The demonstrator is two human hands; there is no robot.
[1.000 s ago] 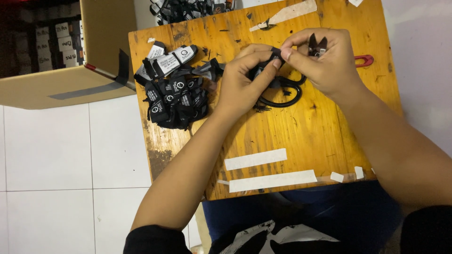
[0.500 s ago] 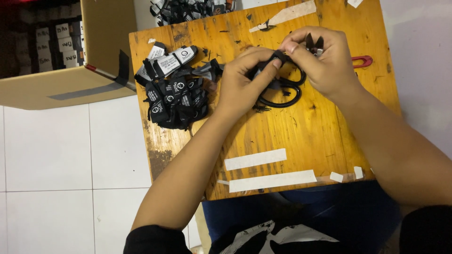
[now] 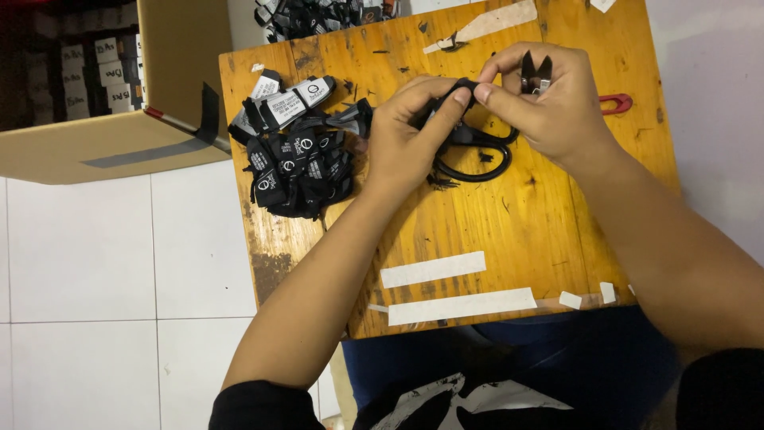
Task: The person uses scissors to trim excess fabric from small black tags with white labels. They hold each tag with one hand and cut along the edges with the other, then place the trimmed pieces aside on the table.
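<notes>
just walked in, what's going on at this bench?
A person sits at a small wooden table, seen from a head camera. Both hands meet above it: the left hand and right hand pinch a small black fabric piece between their fingers. The right hand also holds small black snips. Black-handled scissors lie under the hands. A pile of black labels sits at the table's left, beside an open cardboard box.

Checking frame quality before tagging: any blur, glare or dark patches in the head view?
Head view: sharp and evenly lit over the wooden table; left hand and right hand are crisp, the black strip between them clear; slight sheen on the white floor tiles; inside of the cardboard box is dim.
</notes>
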